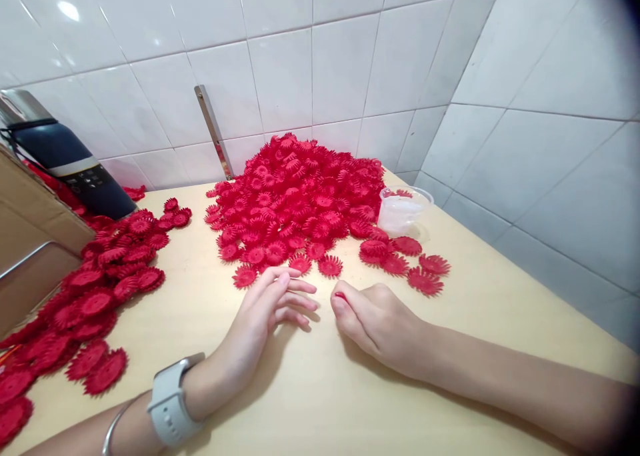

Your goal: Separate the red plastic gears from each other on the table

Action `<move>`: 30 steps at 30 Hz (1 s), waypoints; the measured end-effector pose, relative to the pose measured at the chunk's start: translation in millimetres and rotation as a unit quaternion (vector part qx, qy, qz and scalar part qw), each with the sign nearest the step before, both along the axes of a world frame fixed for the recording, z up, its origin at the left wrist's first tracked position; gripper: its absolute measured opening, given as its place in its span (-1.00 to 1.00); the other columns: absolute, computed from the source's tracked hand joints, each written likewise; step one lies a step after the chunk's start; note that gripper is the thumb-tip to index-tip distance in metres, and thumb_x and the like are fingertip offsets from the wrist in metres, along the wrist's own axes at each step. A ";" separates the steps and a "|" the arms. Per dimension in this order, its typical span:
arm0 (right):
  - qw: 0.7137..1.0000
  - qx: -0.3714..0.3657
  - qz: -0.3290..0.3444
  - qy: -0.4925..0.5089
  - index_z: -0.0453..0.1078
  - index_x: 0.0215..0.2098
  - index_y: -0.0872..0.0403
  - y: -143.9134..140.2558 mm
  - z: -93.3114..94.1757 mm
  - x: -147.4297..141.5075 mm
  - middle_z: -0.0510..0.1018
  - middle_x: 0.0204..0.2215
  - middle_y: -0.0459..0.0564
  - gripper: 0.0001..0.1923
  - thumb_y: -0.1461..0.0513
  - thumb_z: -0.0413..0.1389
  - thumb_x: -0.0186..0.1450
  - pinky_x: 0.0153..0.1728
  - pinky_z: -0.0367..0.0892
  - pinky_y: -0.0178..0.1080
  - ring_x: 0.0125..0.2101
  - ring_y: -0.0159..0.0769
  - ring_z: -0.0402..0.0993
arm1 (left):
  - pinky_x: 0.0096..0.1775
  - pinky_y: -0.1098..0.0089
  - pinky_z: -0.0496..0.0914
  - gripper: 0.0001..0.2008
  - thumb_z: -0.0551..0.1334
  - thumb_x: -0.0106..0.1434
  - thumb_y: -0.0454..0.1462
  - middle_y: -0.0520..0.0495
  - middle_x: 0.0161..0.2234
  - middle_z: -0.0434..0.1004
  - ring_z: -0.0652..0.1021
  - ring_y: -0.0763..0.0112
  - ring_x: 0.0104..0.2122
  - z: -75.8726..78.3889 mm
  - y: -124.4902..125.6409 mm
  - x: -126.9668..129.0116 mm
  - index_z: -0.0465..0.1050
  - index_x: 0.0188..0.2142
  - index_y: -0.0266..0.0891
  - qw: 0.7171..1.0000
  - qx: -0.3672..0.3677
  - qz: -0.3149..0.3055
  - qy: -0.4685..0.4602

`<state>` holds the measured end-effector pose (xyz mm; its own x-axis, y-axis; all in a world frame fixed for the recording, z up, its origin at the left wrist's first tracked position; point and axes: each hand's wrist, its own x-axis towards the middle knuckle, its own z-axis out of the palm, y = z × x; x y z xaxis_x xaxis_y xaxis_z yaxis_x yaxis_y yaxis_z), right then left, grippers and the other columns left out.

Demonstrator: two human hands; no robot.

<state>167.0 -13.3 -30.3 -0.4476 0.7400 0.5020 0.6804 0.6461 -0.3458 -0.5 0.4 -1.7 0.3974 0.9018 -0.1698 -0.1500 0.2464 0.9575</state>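
My left hand [273, 303] hovers at the middle of the table with its fingers apart and nothing in them. It is nearest to a red fringed disc [245, 276] at the front of the big pile. My right hand [377, 319] is closed in a fist to the right of it. A small red piece [341, 295] shows between its thumb and forefinger; the rest of it is hidden. Behind both hands rises a large pile of red fringed discs [295, 196], which look like cloth flowers. Several loose discs [424, 281] lie to the right, beyond my right hand.
A clear plastic cup [401, 213] stands at the pile's right side. More red discs [95, 303] spread along the left side, beside a cardboard box [35, 236] and a tilted dark blue bottle [75, 159]. A narrow metal strip [214, 133] leans on the tiled wall [280, 76].
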 end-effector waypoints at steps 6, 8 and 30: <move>0.995 -0.024 0.070 0.070 0.23 -0.32 0.15 0.9 8.2 -1.9 0.31 -0.57 -0.07 -0.83 0.35 -0.18 0.25 -0.59 0.18 -0.37 -0.61 -0.42 0.23 | -0.37 0.33 0.37 -0.83 0.04 0.22 -0.20 -0.09 -0.33 0.45 0.49 0.35 -0.38 -1.0 0.7 -1.0 0.28 -0.31 -0.26 1.000 0.004 -0.008 -0.012; 0.990 -0.021 0.099 0.094 0.19 -0.15 0.14 1.9 8.6 -2.4 0.34 -0.38 0.04 -0.74 0.39 -0.14 0.20 -0.45 0.27 -0.31 -0.45 -0.35 0.30 | -0.36 0.33 0.37 -0.83 0.04 0.22 -0.20 -0.09 -0.35 0.45 0.49 0.34 -0.37 -0.7 0.7 -1.3 0.28 -0.32 -0.27 1.000 0.003 -0.009 -0.012; 0.999 -0.020 0.050 -0.004 0.17 -0.25 0.16 -4.4 5.3 -2.1 0.28 -0.74 -0.20 -0.79 0.32 -0.26 0.29 -0.70 0.03 -0.40 -0.78 -0.45 0.11 | -0.37 0.34 0.38 -0.82 0.02 0.23 -0.21 -0.09 -0.32 0.44 0.49 0.37 -0.40 -1.7 0.8 -0.8 0.29 -0.32 -0.27 1.000 0.010 -0.007 -0.013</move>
